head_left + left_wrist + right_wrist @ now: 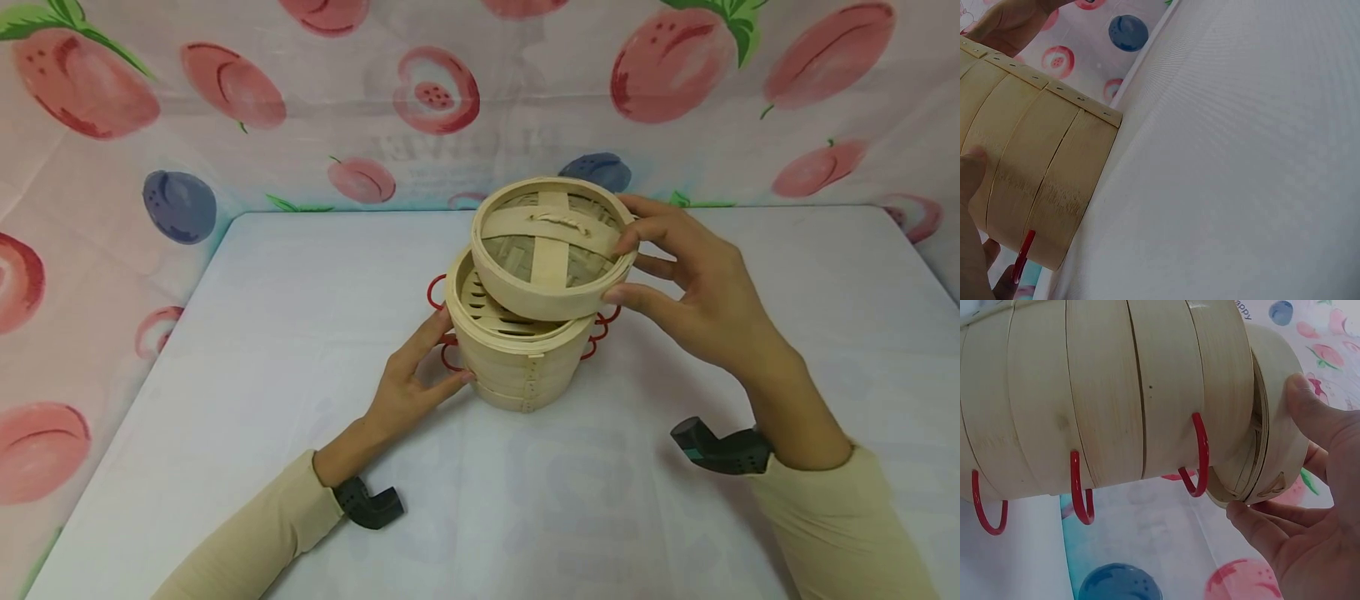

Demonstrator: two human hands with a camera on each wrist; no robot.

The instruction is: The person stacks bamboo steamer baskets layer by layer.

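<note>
A stack of round bamboo steamer baskets (517, 371) stands upright on the white table. Its bamboo lid (551, 258), with crossed strips and a small twisted handle on top, sits askew toward the back right. Past its near left edge shows the slatted inside of the top basket. My right hand (708, 292) pinches the lid by its right rim, the thumb low on the side wall. My left hand (408, 379) grips the stack from the left, thumb in front and fingers round the far side. Red loop handles (1200, 456) stick out from the baskets on both sides.
The white table (225, 400) ends at the back against a cloth (525, 108) printed with pink and blue fruit, which also hangs along the left. Dark wrist devices (723, 450) sit at both of the person's light sleeves.
</note>
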